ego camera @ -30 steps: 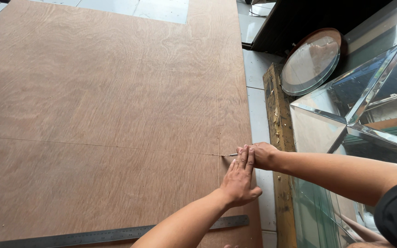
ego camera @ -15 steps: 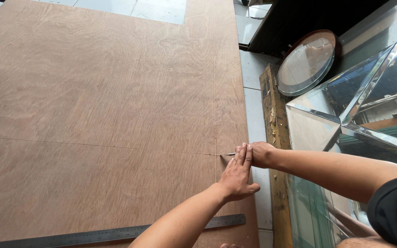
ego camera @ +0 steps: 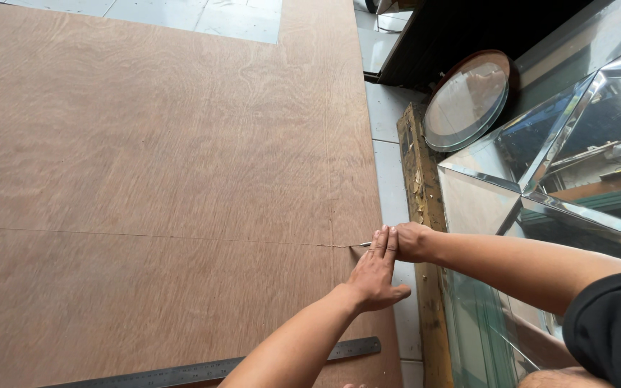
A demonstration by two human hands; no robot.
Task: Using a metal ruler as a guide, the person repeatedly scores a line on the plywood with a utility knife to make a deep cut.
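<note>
Nearest to me, a long steel ruler [ego camera: 210, 368] lay flat on the plywood sheet [ego camera: 159, 151], near its lower edge and well apart from my hands. A little further, my left hand [ego camera: 376, 271] was pressed flat on the plywood, fingers straight and close together, pointing away from me. My right hand [ego camera: 410, 241] was just beside it, touching the tips of my left fingers, and it was closed around a small cutting blade [ego camera: 360, 245]. Only the thin metal tip of the blade showed, to the left of both hands, and it lay on the sheet near its right edge. The tip met the end of a thin scored line [ego camera: 152, 236], which ran across the whole sheet to the left. So my two hands were together at the right end of this line. Further to the right, a worn wooden beam [ego camera: 417, 179] lay on the tiled floor [ego camera: 386, 115], beside bevelled mirror panels [ego camera: 540, 165]. Behind them, a round mirror [ego camera: 466, 100] leaned against dark furniture.
</note>
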